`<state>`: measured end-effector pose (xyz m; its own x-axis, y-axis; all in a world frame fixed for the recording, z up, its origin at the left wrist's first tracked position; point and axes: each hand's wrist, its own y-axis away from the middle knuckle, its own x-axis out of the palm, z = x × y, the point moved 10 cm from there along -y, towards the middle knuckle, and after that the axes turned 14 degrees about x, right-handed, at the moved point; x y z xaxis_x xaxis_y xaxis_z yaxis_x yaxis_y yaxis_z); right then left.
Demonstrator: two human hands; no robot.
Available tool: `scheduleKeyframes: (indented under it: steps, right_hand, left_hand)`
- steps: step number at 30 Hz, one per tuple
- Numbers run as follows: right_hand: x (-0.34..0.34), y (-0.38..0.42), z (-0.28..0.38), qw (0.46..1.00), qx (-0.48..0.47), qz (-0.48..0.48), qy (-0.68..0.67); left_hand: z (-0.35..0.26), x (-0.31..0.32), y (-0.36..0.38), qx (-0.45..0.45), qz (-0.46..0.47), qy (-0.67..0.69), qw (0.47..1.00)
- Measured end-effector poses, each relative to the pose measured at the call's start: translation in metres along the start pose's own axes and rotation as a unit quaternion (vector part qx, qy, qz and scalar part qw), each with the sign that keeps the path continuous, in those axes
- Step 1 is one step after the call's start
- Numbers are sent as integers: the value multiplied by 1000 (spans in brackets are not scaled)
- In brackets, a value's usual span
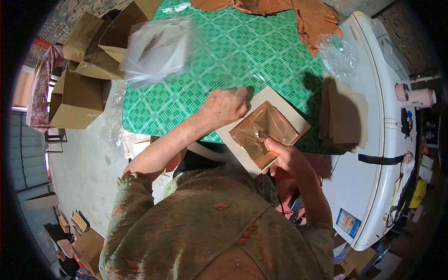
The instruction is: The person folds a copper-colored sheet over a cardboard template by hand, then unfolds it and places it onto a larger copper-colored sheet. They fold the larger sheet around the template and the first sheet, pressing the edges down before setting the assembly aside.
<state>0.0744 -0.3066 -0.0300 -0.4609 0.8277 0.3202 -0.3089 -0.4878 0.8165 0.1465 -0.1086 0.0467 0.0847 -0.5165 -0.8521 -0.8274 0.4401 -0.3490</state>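
Note:
A square cardboard sheet (302, 124) lies tilted at the front edge of the table, bearing a shiny copper-coloured foil square (247, 133) with a creased surface. My right hand (287, 157) grips the sheet's near right side, thumb on top of the foil and fingers underneath. A small crumpled orange bit shows by that thumb. My left hand (225, 108) is closed beside the sheet's upper left edge, over the green checked tablecloth (224, 51). Whatever its curled fingers hold, if anything, is hidden.
A stack of clear plastic bags (158, 51) lies at the table's far left, near open cardboard boxes (77, 102). Brown card sheets (345, 114) sit at the right, below crumpled clear plastic (338, 52). Copper foil (317, 23) lies at the back. A white appliance (359, 186) borders the right.

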Motion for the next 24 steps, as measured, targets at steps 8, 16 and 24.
scheduleKeyframes:
  steps: [8,16,24]
  right_hand:
    - [9,-5,-4,999,-27,39,-10]
    - [27,-16,-6,996,-40,74,-12]
    - [45,-23,-4,990,-68,105,-64]
  left_hand:
    - [-20,-1,1,29,17,37,999]
    - [-35,-13,-1,85,-8,-7,996]
    - [-44,-21,-10,109,38,-56,992]
